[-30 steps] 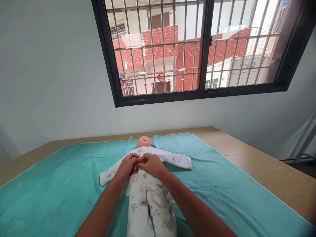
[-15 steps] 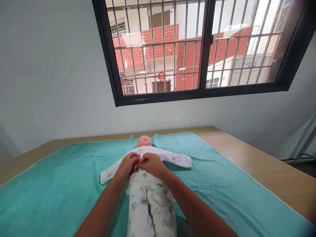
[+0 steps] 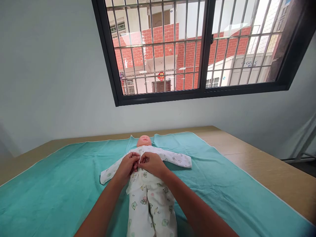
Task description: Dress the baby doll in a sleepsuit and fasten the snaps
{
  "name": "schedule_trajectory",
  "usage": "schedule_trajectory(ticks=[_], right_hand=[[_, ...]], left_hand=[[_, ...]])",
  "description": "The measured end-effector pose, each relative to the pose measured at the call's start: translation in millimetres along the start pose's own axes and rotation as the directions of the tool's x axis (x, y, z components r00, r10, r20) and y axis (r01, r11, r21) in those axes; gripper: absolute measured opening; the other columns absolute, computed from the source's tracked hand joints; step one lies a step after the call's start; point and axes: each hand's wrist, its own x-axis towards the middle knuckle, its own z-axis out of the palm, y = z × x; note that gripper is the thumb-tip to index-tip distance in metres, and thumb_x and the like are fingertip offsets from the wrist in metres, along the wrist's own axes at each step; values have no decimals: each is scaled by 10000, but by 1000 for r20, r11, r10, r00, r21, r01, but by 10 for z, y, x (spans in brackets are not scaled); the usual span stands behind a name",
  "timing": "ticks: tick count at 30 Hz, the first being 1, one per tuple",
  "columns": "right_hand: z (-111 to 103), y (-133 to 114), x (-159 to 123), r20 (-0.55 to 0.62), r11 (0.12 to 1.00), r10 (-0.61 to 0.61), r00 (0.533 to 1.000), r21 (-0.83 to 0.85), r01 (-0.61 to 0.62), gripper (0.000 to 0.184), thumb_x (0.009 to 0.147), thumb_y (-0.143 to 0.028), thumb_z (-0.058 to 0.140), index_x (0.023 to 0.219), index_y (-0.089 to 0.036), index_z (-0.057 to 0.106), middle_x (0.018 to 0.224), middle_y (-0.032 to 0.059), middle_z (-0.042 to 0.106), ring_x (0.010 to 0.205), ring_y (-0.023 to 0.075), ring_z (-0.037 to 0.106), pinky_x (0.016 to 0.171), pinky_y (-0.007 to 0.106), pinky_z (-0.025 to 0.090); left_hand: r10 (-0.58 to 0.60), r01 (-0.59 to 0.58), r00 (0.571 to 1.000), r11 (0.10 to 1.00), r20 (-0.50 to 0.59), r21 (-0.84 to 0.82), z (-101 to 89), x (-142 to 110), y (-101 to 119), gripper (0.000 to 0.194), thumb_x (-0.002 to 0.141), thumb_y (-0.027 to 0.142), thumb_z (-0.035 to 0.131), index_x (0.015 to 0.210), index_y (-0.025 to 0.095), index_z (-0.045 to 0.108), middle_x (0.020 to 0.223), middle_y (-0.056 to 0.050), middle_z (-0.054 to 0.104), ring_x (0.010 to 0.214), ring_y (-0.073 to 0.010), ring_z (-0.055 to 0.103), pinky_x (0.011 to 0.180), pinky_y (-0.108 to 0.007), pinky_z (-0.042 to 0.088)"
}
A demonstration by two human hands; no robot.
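A baby doll (image 3: 144, 141) lies on its back, its head toward the wall. It wears a white printed baby top (image 3: 176, 159) with long sleeves spread to both sides, and white printed trousers (image 3: 140, 204) on its legs. Over the front of the top, at chest to waist height, my left hand (image 3: 130, 165) is closed with fingertips pinching the cloth. Facing it, my right hand (image 3: 151, 163) also pinches the cloth, thumb and fingers together. The two hands nearly touch. Whatever small part of the top lies between the fingertips is hidden.
A turquoise blanket (image 3: 74, 177) is spread under the doll over a wooden table (image 3: 242, 153). Behind the table rises a pale wall (image 3: 59, 82) with a dark-framed, barred window (image 3: 160, 96). Metal legs (image 3: 307, 141) of something stand at the far right.
My right hand's fingertips have shifted very slightly, opening a small gap from the left hand's fingers. The doll and its clothes lie as before.
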Motion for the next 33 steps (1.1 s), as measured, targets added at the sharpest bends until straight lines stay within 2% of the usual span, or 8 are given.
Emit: schedule_trajectory(ticks=[5, 8, 16, 25, 33], right_hand=[[3, -3, 0, 5, 999, 26, 1000, 19, -26, 75, 670, -258, 691, 704, -199, 659, 708, -30, 666, 654, 113, 580, 601, 222, 416], [13, 12, 0, -19, 1000, 2, 1000, 16, -2, 64, 673, -253, 690, 690, -201, 658, 706, -31, 664, 656, 116, 582, 606, 228, 424], [28, 27, -16, -49, 998, -20, 999, -60, 17, 53, 676, -240, 660, 655, -199, 635, 682, -30, 663, 634, 115, 580, 574, 224, 400], [-23, -27, -20, -3, 999, -20, 1000, -47, 20, 60, 691, -246, 678, 675, -196, 648, 667, -35, 649, 618, 105, 545, 598, 225, 390], [-26, 7, -14, 20, 999, -39, 999, -22, 39, 50, 722, -231, 648, 691, -193, 642, 671, -35, 631, 631, 106, 528, 613, 229, 382]], left_hand=[[10, -10, 1000, 1000, 8, 0, -1, -9, 10, 150, 658, 230, 624, 766, 182, 532, 428, 75, 443, 390, -62, 367, 391, -172, 271], [3, -3, 1000, 1000, 12, -10, -2, -10, 4, 143, 664, 233, 613, 771, 184, 533, 430, 74, 445, 393, -66, 374, 396, -176, 280], [9, -9, 1000, 1000, 10, 14, -8, -3, -9, 119, 682, 223, 584, 778, 181, 526, 430, 71, 447, 395, -66, 373, 401, -177, 279], [28, -27, 999, 1000, 23, -8, -26, 24, -47, 121, 701, 232, 591, 796, 178, 538, 441, 66, 460, 407, -68, 383, 412, -178, 292], [25, -25, 999, 1000, 28, -2, 2, -23, 10, 128, 700, 224, 592, 804, 179, 532, 445, 73, 453, 419, -65, 371, 416, -169, 297]])
